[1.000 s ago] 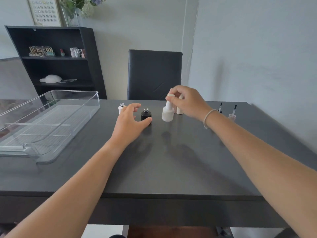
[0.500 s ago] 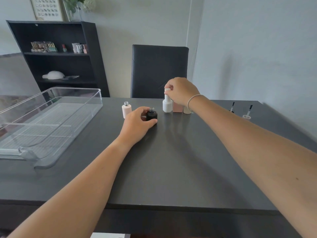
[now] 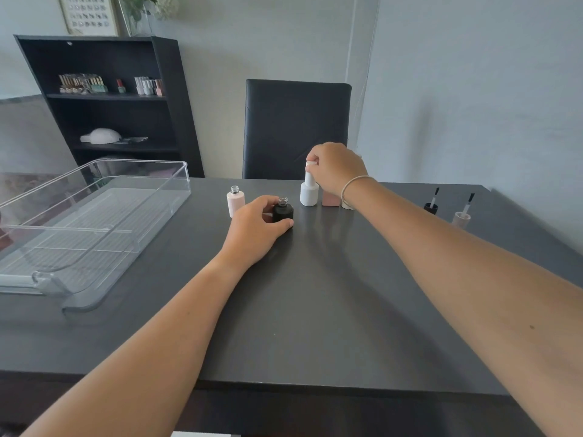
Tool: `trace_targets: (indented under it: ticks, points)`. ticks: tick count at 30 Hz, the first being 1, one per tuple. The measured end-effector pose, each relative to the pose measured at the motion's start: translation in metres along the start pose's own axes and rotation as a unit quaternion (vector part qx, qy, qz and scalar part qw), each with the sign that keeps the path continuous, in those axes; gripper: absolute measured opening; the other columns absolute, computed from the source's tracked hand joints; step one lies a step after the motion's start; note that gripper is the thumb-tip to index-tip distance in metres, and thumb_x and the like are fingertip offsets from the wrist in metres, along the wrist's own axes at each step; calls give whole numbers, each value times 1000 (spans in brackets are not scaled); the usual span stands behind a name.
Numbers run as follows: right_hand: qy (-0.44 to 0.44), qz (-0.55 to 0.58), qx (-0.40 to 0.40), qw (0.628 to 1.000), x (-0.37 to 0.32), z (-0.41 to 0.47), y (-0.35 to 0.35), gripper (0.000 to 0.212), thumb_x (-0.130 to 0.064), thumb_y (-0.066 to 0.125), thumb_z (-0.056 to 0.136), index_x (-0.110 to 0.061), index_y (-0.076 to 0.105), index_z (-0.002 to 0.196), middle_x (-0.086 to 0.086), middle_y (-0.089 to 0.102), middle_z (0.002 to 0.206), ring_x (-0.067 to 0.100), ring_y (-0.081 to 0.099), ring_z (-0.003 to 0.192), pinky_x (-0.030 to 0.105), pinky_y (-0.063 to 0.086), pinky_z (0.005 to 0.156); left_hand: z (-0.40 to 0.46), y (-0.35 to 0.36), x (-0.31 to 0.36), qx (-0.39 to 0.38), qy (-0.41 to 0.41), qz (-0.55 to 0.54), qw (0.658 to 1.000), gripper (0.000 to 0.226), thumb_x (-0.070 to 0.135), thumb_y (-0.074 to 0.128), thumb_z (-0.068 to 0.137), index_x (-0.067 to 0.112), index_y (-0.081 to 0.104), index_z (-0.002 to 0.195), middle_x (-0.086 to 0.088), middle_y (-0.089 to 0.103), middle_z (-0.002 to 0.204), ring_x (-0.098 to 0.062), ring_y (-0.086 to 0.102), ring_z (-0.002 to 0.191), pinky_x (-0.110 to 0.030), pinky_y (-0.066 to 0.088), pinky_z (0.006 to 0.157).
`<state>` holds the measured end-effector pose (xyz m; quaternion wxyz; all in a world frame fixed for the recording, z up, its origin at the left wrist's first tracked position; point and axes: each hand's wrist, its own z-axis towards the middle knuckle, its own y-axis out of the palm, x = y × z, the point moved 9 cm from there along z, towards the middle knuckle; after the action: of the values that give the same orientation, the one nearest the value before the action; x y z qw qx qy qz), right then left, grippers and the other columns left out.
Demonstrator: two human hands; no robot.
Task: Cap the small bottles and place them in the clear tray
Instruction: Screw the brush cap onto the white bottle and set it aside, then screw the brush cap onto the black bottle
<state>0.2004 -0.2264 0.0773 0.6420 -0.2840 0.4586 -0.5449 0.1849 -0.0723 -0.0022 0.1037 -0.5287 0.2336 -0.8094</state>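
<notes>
Your arms are bare from the elbow down, no sleeves in view. Left hand (image 3: 255, 230): no ring, no watch, nothing on the wrist. Right hand (image 3: 334, 168): one thin pale band (image 3: 351, 184) circling the wrist, plain, cord-like. Both forearms unmarked otherwise.

Even, soft daylight fills the scene at moderate brightness, with no harsh highlights. The dark table (image 3: 315, 310) carries a dull sheen at centre frame and faint, diffuse shadows beneath both forearms, while the clear tray (image 3: 94, 234) at left shows pale reflections along its rim and ribbed floor. Wide-angle distortion bows the black shelf unit (image 3: 176, 99) at upper left and stretches the forearms toward the lower corners; focus is sharp centrally and slightly soft at the edges.
</notes>
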Motion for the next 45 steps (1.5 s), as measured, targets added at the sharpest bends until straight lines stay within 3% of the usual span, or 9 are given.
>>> trace_targets:
  ticks: [9, 15, 26, 30, 33, 36, 39, 42, 45]
  points:
    - [-5, 45, 45, 998, 4, -20, -12, 30, -22, 45, 91, -15, 56, 119, 6, 58, 118, 26, 56, 101, 37, 45, 83, 1, 0, -2, -1, 3, 3, 1000, 37, 20, 70, 78, 21, 58, 113, 9, 60, 101, 5, 56, 81, -6, 37, 68]
    - [-6, 140, 84, 987, 17, -66, -27, 23, -20, 53, 87, -16, 60, 109, 1, 62, 103, 16, 54, 90, 32, 46, 78, 0, 0, -1, -7, 5, 0, 1000, 36, 20, 71, 77, 22, 59, 111, 8, 61, 102, 4, 56, 83, -7, 37, 70]
    - [84, 191, 177, 962, 85, -133, -59, 17, -22, 57, 87, -18, 64, 102, -8, 60, 89, 13, 56, 95, 24, 37, 75, -15, -2, 10, -14, 23, -6, 1000, 32, 19, 72, 76, 27, 59, 105, 9, 62, 101, 2, 59, 84, -4, 36, 69]
    - [77, 199, 188, 959, 94, -150, -67, 12, -21, 58, 85, -19, 65, 95, -14, 57, 80, -2, 51, 74, 20, 38, 73, -16, -2, 11, -15, 27, 0, 1000, 32, 19, 72, 76, 27, 58, 103, 9, 62, 101, 3, 58, 83, -5, 36, 69]
    - [76, 253, 236, 935, 105, -163, -85, 8, -17, 60, 84, -19, 67, 87, -20, 56, 71, -7, 48, 55, 5, 36, 61, -16, -2, 10, -15, 28, 1, 999, 32, 19, 72, 76, 27, 59, 103, 8, 63, 100, 2, 58, 84, -6, 37, 69]
    - [107, 329, 278, 896, 133, -175, -105, 10, -19, 60, 83, -27, 64, 78, -17, 59, 70, 1, 49, 44, 13, 40, 55, -15, -1, 10, -16, 29, 1, 999, 33, 18, 72, 76, 26, 59, 105, 8, 63, 101, 1, 59, 84, -6, 37, 70]
    - [132, 371, 304, 867, 168, -183, -123, 14, -23, 58, 83, -33, 62, 74, -10, 62, 73, 3, 43, 35, 12, 37, 43, -14, -1, 10, -15, 29, 8, 999, 34, 20, 73, 76, 25, 60, 106, 9, 63, 101, 3, 58, 84, -5, 37, 68]
    - [178, 400, 266, 859, 204, -176, -122, 11, -20, 57, 83, -27, 66, 81, -9, 62, 73, 3, 42, 36, 11, 32, 38, -14, 0, 9, -16, 30, 12, 999, 34, 19, 73, 76, 26, 59, 106, 8, 63, 102, 1, 59, 84, -5, 36, 70]
    - [214, 393, 150, 882, 225, -155, -97, 11, -16, 60, 84, -22, 65, 92, -4, 63, 86, 4, 47, 45, 12, 31, 34, -12, 1, 10, -18, 27, 16, 999, 34, 20, 73, 76, 25, 59, 107, 7, 63, 103, 0, 59, 85, -6, 36, 71]
